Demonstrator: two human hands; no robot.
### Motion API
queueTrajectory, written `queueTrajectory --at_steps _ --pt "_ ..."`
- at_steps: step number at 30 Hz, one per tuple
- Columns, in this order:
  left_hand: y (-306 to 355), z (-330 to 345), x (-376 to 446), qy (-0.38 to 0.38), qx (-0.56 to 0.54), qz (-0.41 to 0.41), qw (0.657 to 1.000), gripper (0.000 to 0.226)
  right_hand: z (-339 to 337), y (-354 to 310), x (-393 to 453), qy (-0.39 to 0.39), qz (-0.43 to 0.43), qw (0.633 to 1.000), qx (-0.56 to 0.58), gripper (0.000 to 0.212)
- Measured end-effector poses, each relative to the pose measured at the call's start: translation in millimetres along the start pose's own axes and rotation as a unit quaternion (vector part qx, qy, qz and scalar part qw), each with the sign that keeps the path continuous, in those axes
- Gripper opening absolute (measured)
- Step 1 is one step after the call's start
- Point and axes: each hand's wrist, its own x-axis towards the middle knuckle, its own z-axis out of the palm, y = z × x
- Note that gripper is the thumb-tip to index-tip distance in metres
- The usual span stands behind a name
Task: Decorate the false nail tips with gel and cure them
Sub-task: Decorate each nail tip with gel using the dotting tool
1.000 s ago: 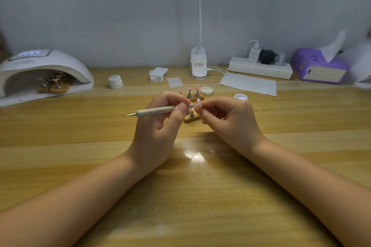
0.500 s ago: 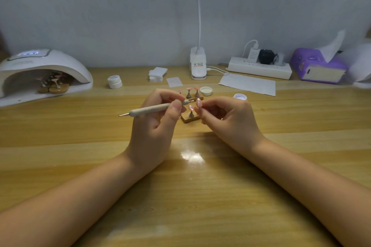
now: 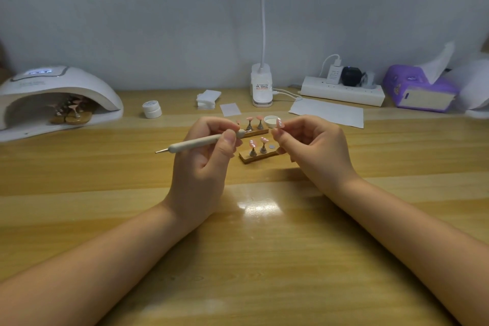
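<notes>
While L hand (image 3: 203, 156) grips dotting pen (image 3: 195, 143), R hand (image 3: 312, 145) pinches glossy pink nail tip (image 3: 279, 123) upright.

Soft even light, glare patch on table (image 3: 260, 206), wide-angle edge distortion

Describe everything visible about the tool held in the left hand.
The dotting tool is a slim stick with a pale beige, matte handle and a thin metal pin ending in a tiny ball at its left end. It lies nearly level, its left end slightly lower, above the wooden table. The left hand pinches it near its right end between thumb and fingers; that end's tip is mostly hidden.
</notes>
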Motion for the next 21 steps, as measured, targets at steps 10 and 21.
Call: queueTrajectory --at_steps 10,21 --pt "-2 0 0 -0.01 0.005 -0.007 1.0 0.009 0 11 6 0.005 0.032 0.988 -0.15 0.006" --pt "-4 0 0 -0.013 0.021 -0.005 1.0 0.009 4 23 12 -0.026 0.05 0.967 -0.247 0.016"
